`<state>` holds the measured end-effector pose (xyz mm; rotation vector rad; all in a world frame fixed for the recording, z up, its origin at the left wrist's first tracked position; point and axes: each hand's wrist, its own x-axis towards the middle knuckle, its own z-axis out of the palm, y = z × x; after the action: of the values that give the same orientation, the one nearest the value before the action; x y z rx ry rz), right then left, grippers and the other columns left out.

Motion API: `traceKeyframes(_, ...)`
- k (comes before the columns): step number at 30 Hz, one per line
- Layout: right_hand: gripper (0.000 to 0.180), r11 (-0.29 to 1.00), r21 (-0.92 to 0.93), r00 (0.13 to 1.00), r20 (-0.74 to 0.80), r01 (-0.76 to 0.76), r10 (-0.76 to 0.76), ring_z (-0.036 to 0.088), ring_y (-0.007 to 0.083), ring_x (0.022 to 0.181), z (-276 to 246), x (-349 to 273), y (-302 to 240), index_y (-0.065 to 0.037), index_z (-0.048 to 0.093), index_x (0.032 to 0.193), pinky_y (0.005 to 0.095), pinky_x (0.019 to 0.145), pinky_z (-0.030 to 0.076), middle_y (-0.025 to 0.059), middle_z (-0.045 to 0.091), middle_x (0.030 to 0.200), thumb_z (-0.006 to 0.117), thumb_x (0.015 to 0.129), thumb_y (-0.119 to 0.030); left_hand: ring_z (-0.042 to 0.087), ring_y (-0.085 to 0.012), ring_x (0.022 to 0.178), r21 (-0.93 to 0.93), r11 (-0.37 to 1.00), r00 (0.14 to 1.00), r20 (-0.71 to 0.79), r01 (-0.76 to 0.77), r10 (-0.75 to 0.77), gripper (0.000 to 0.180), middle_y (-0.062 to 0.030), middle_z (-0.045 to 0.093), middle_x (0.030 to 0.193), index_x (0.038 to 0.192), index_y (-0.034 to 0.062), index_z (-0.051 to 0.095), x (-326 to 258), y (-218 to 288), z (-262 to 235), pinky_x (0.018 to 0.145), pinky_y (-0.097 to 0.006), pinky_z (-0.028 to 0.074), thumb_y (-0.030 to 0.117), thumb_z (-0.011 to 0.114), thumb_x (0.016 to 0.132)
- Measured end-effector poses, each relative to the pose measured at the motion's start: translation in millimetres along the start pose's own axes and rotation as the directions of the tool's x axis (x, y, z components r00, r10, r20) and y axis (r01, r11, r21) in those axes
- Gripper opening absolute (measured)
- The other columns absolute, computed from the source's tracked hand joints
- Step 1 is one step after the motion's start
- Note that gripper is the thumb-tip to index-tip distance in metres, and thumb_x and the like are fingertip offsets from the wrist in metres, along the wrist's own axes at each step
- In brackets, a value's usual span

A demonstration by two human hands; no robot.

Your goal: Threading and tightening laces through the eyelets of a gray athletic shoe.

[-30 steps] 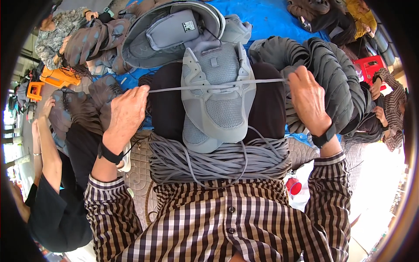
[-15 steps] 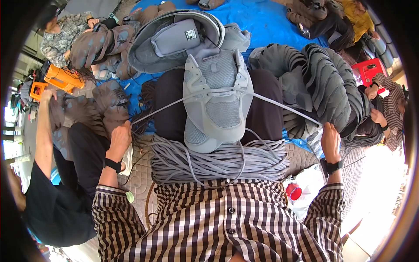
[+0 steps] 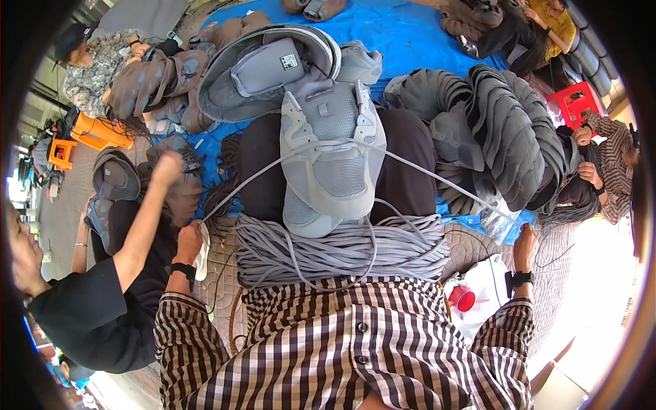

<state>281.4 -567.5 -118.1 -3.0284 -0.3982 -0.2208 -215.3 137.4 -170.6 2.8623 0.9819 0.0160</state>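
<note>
A blue tarp (image 3: 437, 41) covers the ground ahead, and on it to the right sits a big stack of grey shoe uppers (image 3: 499, 137), with another pile of grey uppers (image 3: 266, 75) further up on the left. Across the lap lies a thick bundle of grey laces (image 3: 342, 249), and above it, resting on the dark-trousered knees, sits the grey shoe upper (image 3: 333, 157) being laced. One grey lace (image 3: 424, 174) runs through its eyelets and out to both sides, drawn taut.

The left hand (image 3: 189, 240) is low at the left, fingers closed on its end of the lace. The right hand (image 3: 525, 240) is far out at the right, fingers wrapped shut round the other end. A co-worker's arm (image 3: 147, 212) is raised just beside the left hand.

To pull the lace through well, it seems best to draw both ends evenly, so the two sides come out the same length and the upper stays square on the knees. A small red cup (image 3: 465, 298) lies near the right elbow.
</note>
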Motion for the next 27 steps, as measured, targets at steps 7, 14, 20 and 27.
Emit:
traceKeyframes(7, 0.017, 0.907, 0.419, 0.995, -0.064, -0.043, 0.077, 0.062, 0.027, 0.067, -7.4, 0.2, -3.5, 0.002, 0.059, 0.097, 0.0357, 0.06, 0.049, 0.0154, 0.063, 0.076, 0.045, 0.088, -0.002, 0.061, -0.0462, 0.074, -0.168, 0.975, 0.988, 0.078, 0.145, -0.133, 0.016, -0.0288, 0.06, 0.072, 0.083, -0.0034, 0.061, -21.7, -29.3, 27.2, 0.066, -0.052, 0.048, 0.007, 0.049, 0.087)
traceKeyframes(14, 0.015, 0.376, 0.921, 0.986, -0.045, 0.103, -0.159, 0.061, 0.0077, 0.074, -88.8, 0.6, -198.9, 0.0, 0.062, 0.105, 0.0222, 0.067, 0.049, 0.0039, 0.066, 0.081, 0.052, 0.094, -0.001, 0.062, -0.0436, 0.074, -0.233, 0.926, 0.945, 0.215, 0.297, -0.249, 0.015, -0.0261, 0.063, 0.074, 0.084, -0.0029, 0.063, -29.5, -30.5, 60.7, 0.066, -0.049, 0.049, 0.008, 0.052, 0.086)
traceKeyframes(20, 0.018, -0.077, 0.997, 0.875, -0.063, 0.03, -0.481, 0.066, 0.013, 0.085, -112.9, 29.1, -334.2, 0.001, 0.056, 0.109, 0.0241, 0.071, 0.052, 0.01, 0.07, 0.096, 0.06, 0.094, -0.007, 0.054, -0.028, 0.056, 0.109, 0.991, 0.996, -0.038, -0.078, 0.082, 0.031, -0.016, 0.057, 0.07, 0.112, -0.0032, 0.058, -97.7, -83.3, 85.1, 0.051, -0.042, 0.044, 0.017, 0.049, 0.091)
traceKeyframes(27, 0.004, 0.01, 0.994, 0.836, -0.085, 0.107, -0.542, 0.054, 0.0041, 0.073, -80.5, 49.7, -380.0, -0.002, 0.061, 0.091, 0.0206, 0.067, 0.045, -0.0019, 0.061, 0.078, 0.064, 0.089, -0.002, 0.062, -0.0298, 0.056, -0.138, 0.967, 0.977, 0.047, 0.212, -0.208, 0.012, -0.016, 0.06, 0.059, 0.079, 0.0001, 0.059, -75.8, -34.5, 81.5, 0.053, -0.04, 0.047, 0.007, 0.051, 0.085)
